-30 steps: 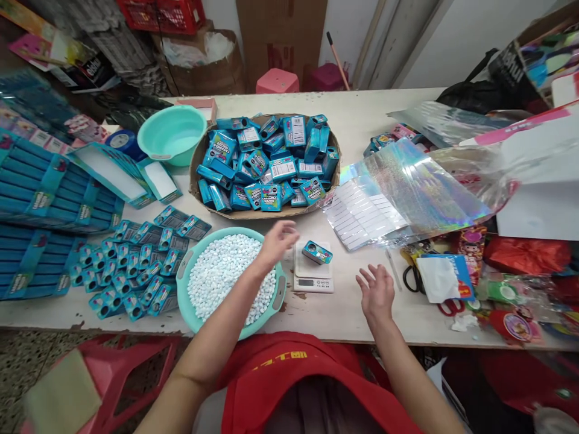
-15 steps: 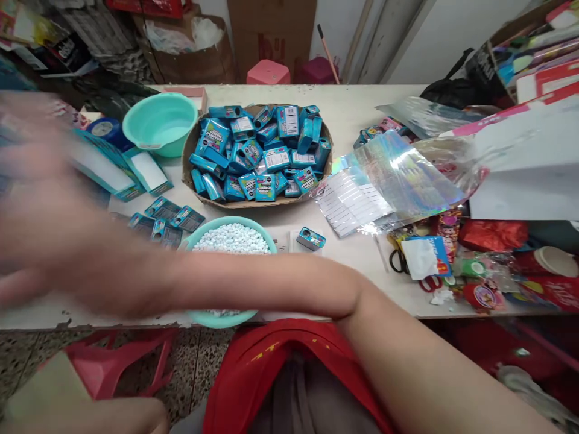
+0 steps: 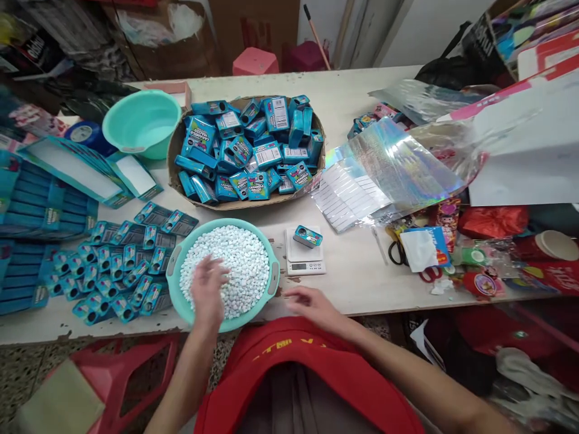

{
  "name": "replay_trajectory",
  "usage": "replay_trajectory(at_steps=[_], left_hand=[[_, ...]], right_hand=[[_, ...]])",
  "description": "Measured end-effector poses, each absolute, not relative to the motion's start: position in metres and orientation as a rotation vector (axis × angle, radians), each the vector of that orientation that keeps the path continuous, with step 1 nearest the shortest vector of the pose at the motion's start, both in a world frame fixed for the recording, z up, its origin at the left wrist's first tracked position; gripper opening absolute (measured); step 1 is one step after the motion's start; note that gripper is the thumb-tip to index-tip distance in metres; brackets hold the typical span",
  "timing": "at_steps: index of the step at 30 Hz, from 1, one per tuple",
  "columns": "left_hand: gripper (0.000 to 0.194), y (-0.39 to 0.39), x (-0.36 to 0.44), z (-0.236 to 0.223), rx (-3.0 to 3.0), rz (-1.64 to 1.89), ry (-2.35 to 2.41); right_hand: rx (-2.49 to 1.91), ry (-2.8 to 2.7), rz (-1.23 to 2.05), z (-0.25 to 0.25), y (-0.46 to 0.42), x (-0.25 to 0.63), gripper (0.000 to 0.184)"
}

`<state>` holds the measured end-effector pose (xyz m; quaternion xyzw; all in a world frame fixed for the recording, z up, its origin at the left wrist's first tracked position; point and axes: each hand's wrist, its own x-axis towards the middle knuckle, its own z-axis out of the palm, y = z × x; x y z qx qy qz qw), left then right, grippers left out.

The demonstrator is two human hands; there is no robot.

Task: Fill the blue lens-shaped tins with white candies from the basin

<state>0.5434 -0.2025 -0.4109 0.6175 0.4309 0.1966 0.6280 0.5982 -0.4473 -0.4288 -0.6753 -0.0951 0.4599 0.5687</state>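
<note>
My left hand (image 3: 208, 289) hovers over the teal basin (image 3: 175, 283) of small white candies (image 3: 239, 259), fingers spread and blurred, touching or just above the pile. My right hand (image 3: 312, 303) lies near the table's front edge, just right of the basin, fingers loosely spread and holding nothing. A small white scale (image 3: 305, 259) stands beyond it with one blue candy box (image 3: 307, 236) on its plate. A brown basket (image 3: 174, 175) piled with blue candy boxes (image 3: 253, 147) sits further back.
Several flattened blue boxes (image 3: 122, 265) lie left of the basin, beside blue display trays (image 3: 40, 205). An empty teal bowl (image 3: 140, 123) stands at the back left. Holographic sheets (image 3: 398, 169), scissors (image 3: 402, 256) and coloured clutter fill the right side.
My left hand came down from beside the scale into the candy basin. My right arm swept across to the left, then drew back to the table's front edge. The camera shifted slightly.
</note>
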Motion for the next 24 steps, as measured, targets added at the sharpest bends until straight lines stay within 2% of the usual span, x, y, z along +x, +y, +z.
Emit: replay_trajectory(at_steps=[3,6,8,10,12,14,17,19,22,24], left_hand=[[0.027,-0.248,0.590,-0.424,1.736,0.076,0.605],[0.020,-0.271,0.628,-0.431,2.108,0.049,0.305],[0.027,-0.281,0.649,-0.436,2.310,0.158,0.201],[0.046,-0.291,0.667,-0.440,2.445,0.236,0.180],[0.062,-0.299,0.682,-0.446,2.509,0.159,0.191],[0.060,-0.303,0.694,-0.451,2.468,-0.037,0.215],[0.040,-0.300,0.707,-0.456,2.324,-0.240,0.312],[0.034,-0.293,0.712,-0.457,2.257,-0.302,0.344],[0.040,-0.284,0.713,-0.453,2.180,-0.409,0.287],[0.056,-0.284,0.711,-0.450,2.205,-0.409,0.185]], right_hand=[[-1.835,0.309,0.763,-0.462,-0.530,0.606,0.049],[-1.807,0.718,0.576,-0.480,-0.569,0.608,0.053],[-1.723,0.828,0.503,-0.484,-0.575,0.609,0.054],[-1.650,0.863,0.468,-0.485,-0.573,0.610,0.055],[-1.603,0.869,0.484,-0.484,-0.568,0.611,0.055],[-1.579,0.860,0.512,-0.482,-0.565,0.612,0.054],[-1.590,0.839,0.535,-0.479,-0.567,0.614,0.055],[-1.610,0.834,0.546,-0.478,-0.570,0.616,0.057],[-1.634,0.850,0.578,-0.480,-0.574,0.621,0.062],[-1.636,0.855,0.606,-0.484,-0.578,0.625,0.065]])
